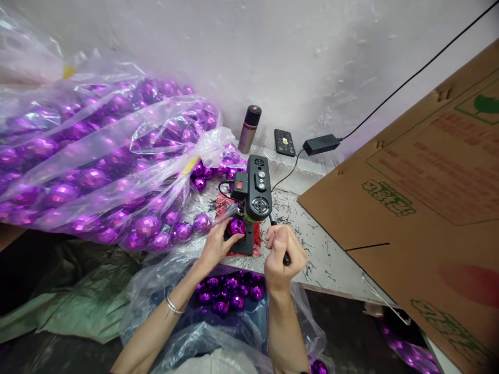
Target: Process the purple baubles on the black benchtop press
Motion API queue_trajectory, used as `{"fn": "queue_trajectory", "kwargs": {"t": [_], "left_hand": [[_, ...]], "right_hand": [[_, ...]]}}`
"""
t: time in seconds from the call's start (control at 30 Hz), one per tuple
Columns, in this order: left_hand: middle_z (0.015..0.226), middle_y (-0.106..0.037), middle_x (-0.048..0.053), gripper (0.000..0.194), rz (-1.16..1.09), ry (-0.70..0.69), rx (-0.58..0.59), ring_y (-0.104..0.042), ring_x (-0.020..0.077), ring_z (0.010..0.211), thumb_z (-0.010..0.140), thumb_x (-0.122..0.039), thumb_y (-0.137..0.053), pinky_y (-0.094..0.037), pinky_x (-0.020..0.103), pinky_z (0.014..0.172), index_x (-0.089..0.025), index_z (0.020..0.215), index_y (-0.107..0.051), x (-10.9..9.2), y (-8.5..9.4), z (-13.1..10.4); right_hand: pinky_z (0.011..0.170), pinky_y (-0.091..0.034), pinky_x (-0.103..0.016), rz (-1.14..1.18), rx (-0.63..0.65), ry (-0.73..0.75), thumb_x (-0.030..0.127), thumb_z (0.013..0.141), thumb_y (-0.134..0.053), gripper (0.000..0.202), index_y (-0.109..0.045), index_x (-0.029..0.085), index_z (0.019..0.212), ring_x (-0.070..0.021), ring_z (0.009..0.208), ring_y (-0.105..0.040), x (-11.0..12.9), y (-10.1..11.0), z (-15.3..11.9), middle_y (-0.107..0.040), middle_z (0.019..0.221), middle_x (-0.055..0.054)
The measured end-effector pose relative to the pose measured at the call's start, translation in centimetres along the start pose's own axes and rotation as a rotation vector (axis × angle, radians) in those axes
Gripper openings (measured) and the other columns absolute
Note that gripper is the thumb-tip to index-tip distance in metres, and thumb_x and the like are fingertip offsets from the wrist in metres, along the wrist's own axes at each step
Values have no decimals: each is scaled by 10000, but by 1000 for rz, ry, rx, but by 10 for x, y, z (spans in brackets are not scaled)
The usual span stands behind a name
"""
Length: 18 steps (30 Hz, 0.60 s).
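Under the head of a small black bench press [259, 182] sits a shiny purple faceted ball [236, 227]. My left hand [219, 240] grips this ball between thumb and fingers, at the press's base plate [240, 246]. A fist made by my right hand [284, 252] is wrapped round the press's lever handle [287, 258], to the right of the machine. A red switch [239, 185] shows on the press's left side. The contact between ball and press is partly hidden by the press head.
A large clear bag of purple balls [93, 176] fills the left. An open plastic bag [230, 296] with more balls lies below the table edge. Small dark bits litter the table [327, 259]. A spray can [249, 129], phone [284, 143], power adapter [322, 144] and big carton [421, 208] stand around.
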<state>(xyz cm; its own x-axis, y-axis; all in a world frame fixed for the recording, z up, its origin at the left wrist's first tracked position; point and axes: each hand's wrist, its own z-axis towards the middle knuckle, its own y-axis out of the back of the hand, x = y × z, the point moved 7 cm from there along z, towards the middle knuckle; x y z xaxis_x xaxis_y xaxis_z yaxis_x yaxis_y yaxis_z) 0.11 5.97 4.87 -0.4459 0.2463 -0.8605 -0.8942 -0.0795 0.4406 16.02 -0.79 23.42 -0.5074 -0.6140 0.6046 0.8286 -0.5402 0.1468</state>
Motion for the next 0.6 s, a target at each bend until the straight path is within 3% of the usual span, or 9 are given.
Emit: {"fn": "queue_trajectory", "kwargs": {"t": [0.23,0.47,0.6], "left_hand": [[1353,-775,163,543,68,-102,50,-740,352,1287,960,-516,-777,-609,513,1098,-202,1389,-664,-7,-2,7],[1332,-771,166,531,115,-194,77,-744,353,1278,992,-488,-744,-619,510,1092,-200,1422,-628,-12,3,-5],[1297,-782,166,517,104,-196,122,-759,347,1242,990,-495,-745,-618,500,1081,-188,1394,-648,-15,1,0]], "right_hand": [[580,-425,-298,-18,5,8,108,1048,-481,363,-529,222,707,-128,616,-569,-1,1,-6,-556,652,16],[591,-426,-299,-40,24,15,92,1044,-473,333,-531,224,744,-127,642,-568,-3,1,-10,-558,684,15],[595,-430,-289,-21,23,21,70,1037,-471,327,-524,223,754,-120,650,-570,-2,1,-11,-553,687,20]]}}
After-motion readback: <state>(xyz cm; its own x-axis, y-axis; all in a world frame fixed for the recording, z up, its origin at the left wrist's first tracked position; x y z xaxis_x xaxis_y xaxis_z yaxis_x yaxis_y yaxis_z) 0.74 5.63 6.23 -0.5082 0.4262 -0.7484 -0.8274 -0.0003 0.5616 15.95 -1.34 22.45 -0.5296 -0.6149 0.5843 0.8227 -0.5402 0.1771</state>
